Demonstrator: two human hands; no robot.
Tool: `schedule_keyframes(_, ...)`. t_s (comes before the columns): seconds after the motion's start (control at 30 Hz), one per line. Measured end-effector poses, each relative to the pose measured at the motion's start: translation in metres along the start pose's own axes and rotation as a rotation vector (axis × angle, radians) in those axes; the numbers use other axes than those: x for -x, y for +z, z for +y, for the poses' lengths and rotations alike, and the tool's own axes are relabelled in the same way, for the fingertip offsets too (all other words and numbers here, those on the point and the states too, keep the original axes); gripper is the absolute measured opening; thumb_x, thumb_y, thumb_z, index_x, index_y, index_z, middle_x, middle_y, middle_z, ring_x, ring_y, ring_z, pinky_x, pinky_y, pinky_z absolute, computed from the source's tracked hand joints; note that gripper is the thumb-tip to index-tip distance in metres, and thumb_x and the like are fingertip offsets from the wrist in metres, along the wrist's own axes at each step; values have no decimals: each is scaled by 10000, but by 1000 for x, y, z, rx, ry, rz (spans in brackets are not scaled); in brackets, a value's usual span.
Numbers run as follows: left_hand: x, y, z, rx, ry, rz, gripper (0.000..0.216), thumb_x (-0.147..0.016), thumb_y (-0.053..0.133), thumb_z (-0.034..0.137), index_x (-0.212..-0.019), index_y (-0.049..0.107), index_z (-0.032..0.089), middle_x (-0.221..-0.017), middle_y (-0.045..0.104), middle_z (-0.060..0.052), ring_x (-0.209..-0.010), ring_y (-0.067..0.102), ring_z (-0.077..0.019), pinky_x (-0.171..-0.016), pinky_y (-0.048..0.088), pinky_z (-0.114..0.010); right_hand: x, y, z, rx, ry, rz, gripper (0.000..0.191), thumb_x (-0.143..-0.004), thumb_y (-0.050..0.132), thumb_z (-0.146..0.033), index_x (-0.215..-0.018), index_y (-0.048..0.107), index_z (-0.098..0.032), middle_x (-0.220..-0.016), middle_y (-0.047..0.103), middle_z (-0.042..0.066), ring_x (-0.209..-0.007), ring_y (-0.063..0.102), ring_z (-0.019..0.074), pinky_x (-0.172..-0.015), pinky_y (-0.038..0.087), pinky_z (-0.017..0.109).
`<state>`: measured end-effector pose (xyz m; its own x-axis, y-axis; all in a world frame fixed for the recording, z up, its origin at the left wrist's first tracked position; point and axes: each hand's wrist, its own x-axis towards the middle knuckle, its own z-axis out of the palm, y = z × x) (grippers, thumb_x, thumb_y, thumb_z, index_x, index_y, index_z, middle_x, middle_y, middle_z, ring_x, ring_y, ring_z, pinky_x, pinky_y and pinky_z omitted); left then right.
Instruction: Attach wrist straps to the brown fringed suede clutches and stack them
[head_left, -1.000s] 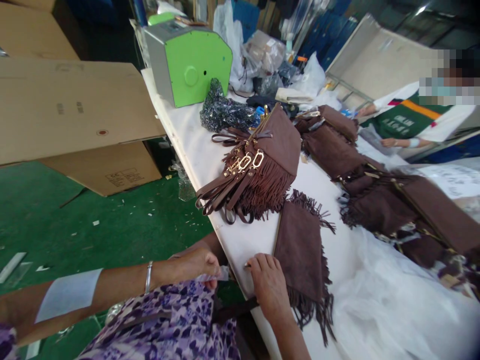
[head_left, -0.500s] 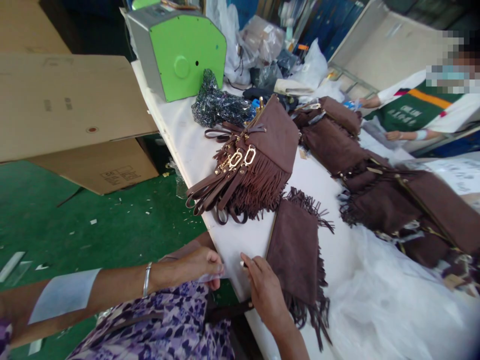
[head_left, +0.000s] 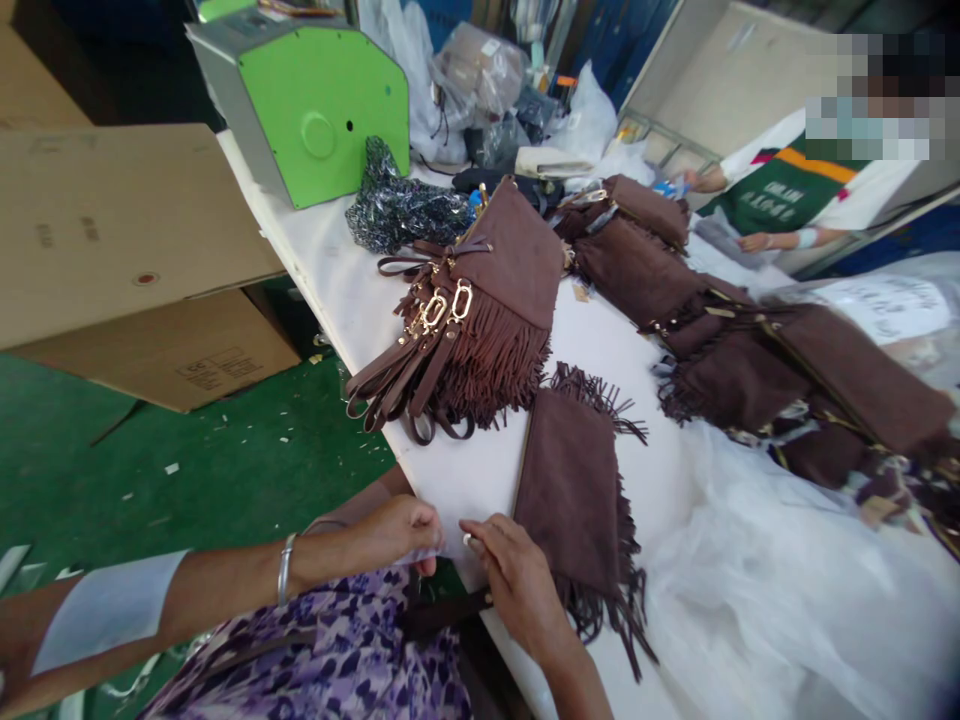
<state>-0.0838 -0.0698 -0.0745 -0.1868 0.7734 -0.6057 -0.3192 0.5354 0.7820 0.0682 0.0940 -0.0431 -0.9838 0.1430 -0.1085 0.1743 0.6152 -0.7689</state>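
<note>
At the table's near edge, my left hand (head_left: 409,532) is closed in a pinch on a thin piece of clear plastic film (head_left: 420,556). Facing it, my right hand (head_left: 517,580) has curled fingers, a small pale shiny piece (head_left: 468,540) at the tips. A dark brown strap (head_left: 446,614) runs from under those fingers across my lap; the palm side is hidden. Just beyond the right hand, a flat brown fringed pouch (head_left: 574,480) lies on the white table (head_left: 442,475). Further up is a pile of brown fringed bags (head_left: 517,260) with straps and gold buckles.
A green machine (head_left: 322,115) and a dark shiny bundle (head_left: 405,210) stand at the far end. More brown bags (head_left: 765,370) and clear plastic sheeting (head_left: 750,570) cover the right side. Cardboard boxes (head_left: 127,220) are at left. A co-worker (head_left: 795,190) stands across the table.
The view has shifted slightly, so the table things appear further left. My right hand has come a little nearer to my left hand and the film.
</note>
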Motion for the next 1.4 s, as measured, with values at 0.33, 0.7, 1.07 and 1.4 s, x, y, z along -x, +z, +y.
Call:
schedule_keyframes(0.33,4,2,11,-82,32,-41,237,-803,544,369,-741,615,152,-666,694,-34,-647,620,-184,-603,419,-250,0,1,-2,37,18,-10,358,-954,454,-109,-1223,595,-300,-976,599,26,-921,551,182,-824,426,296)
schedule_keyframes(0.7,3,0,7,-73,95,-49,220,-835,553,351,-790,621,146,-707,686,-24,-674,595,-162,-620,403,-236,-1,2,2,4,47,24,319,-966,457,-139,-1196,609,-299,-989,601,28,-942,558,178,-831,431,287)
schedule_keyframes(1.07,-1,-1,0,-93,131,-13,192,-853,535,318,-814,616,147,-731,700,-24,-688,603,-159,-629,403,-228,0,0,1,15,76,-8,288,-930,497,-105,-1119,631,-276,-965,621,14,-914,565,176,-819,427,277)
schedule_keyframes(1.4,4,2,13,-258,101,44,237,-863,481,322,-777,628,157,-720,704,-12,-652,581,-147,-591,374,-222,2,-4,-2,-110,121,53,199,-933,508,-147,-1028,651,-246,-954,656,8,-927,594,169,-840,424,277)
